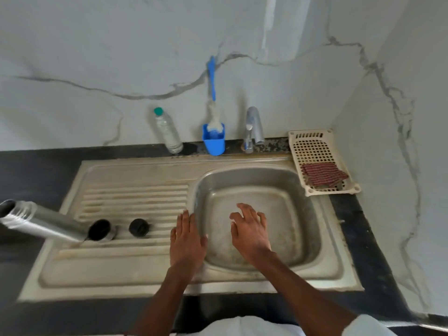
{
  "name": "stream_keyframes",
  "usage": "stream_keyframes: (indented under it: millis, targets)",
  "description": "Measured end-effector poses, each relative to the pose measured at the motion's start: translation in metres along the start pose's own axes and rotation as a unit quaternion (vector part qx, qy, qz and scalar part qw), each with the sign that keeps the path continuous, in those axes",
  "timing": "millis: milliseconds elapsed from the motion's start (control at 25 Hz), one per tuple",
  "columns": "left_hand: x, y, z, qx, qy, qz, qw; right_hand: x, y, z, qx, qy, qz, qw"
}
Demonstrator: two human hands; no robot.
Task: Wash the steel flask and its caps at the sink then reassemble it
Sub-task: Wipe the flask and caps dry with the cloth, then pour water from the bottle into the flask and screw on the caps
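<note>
The steel flask (41, 220) stands open at the left end of the drainboard (135, 197), its mouth toward the upper left. Beside its base a steel cup-cap (100, 229) lies with its dark inside showing. A black inner cap (138, 227) sits just right of that. My left hand (186, 241) is flat, fingers straight, over the ridge between drainboard and sink basin (308, 214). My right hand (251, 229) hovers over the basin with fingers spread and holds nothing. Neither hand touches the flask or the caps.
A steel tap (254, 128) stands behind the basin; no water visibly runs. Left of it are a blue holder with a bottle brush (213, 139) and a clear plastic bottle (167, 130). A cream basket (320, 151) with a striped cloth (323, 173) sits at the right.
</note>
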State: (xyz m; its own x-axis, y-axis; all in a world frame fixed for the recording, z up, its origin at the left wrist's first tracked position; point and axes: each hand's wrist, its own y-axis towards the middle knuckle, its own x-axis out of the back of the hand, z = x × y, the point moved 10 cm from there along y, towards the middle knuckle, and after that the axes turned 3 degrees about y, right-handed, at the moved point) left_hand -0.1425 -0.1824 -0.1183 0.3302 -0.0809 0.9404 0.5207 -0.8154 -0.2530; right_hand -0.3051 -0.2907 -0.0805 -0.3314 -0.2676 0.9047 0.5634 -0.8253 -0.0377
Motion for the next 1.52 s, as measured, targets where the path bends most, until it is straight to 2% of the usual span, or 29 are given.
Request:
stream_keyframes:
  millis: [120, 280, 440, 600, 720, 800, 880, 1000, 1120, 1320, 1520]
  targets:
    - [-0.010, -0.006, 0.021, -0.043, 0.002, 0.060, 0.997, -0.024, -0.006, 0.016, 0.000, 0.006, 0.056, 0.998]
    - [0.000, -0.005, 0.031, -0.069, -0.054, 0.059, 0.994, -0.035, -0.009, 0.043, 0.015, -0.002, 0.083, 0.996]
    - [0.027, -0.014, 0.065, -0.044, -0.143, -0.048, 0.988, -0.039, -0.010, 0.072, 0.032, -0.004, 0.086, 0.996]
    - [0.054, -0.019, 0.086, -0.039, -0.186, -0.113, 0.975, -0.048, -0.003, 0.094, 0.045, 0.011, 0.099, 0.994]
    - [0.080, -0.020, 0.091, -0.042, -0.214, -0.166, 0.962, -0.044, 0.004, 0.113, 0.042, 0.066, 0.092, 0.993]
    - [0.101, -0.016, 0.097, -0.044, -0.205, -0.215, 0.954, -0.034, 0.017, 0.125, 0.029, 0.119, 0.076, 0.990]
    - [0.121, 0.002, 0.094, -0.075, -0.138, -0.244, 0.957, -0.023, 0.040, 0.137, 0.034, 0.140, 0.066, 0.987]
    - [0.136, 0.053, 0.092, -0.091, -0.023, -0.168, 0.981, -0.001, 0.086, 0.157, 0.066, 0.129, 0.055, 0.988]
    - [0.135, 0.106, 0.109, -0.048, -0.005, -0.076, 0.996, 0.016, 0.132, 0.167, 0.050, 0.140, 0.045, 0.988]
    - [0.101, 0.164, 0.124, -0.001, -0.016, 0.034, 0.999, 0.018, 0.205, 0.178, 0.001, 0.186, 0.038, 0.982]
    - [0.060, 0.193, 0.136, -0.032, 0.055, 0.105, 0.992, -0.002, 0.274, 0.182, -0.051, 0.182, 0.026, 0.982]
